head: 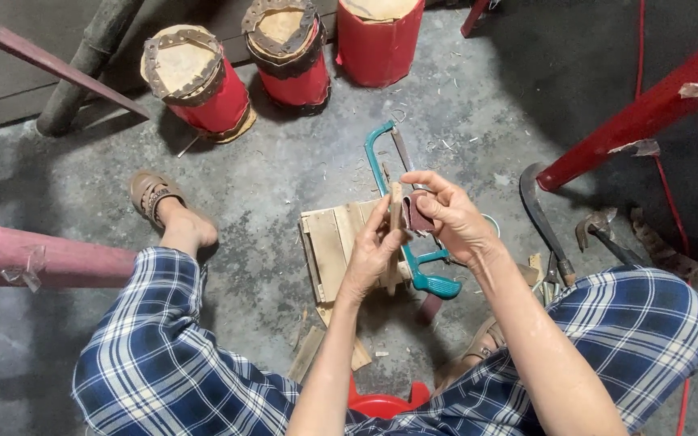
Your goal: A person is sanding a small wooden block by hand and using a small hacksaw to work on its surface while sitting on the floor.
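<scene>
Above the wooden boards [334, 242], the left hand [372, 257] grips a thin wood strip [396, 207]; the right hand [450, 218] presses dark sandpaper [418, 216] against it; a teal hacksaw [414, 258] lies beneath.

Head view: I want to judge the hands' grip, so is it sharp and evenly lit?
Head view: soft even daylight, no glare; the left hand and right hand, on a thin wooden strip, are slightly soft but readable; faint shadows on the concrete floor; corners darker, wide-angle lens bends the edges.
</scene>
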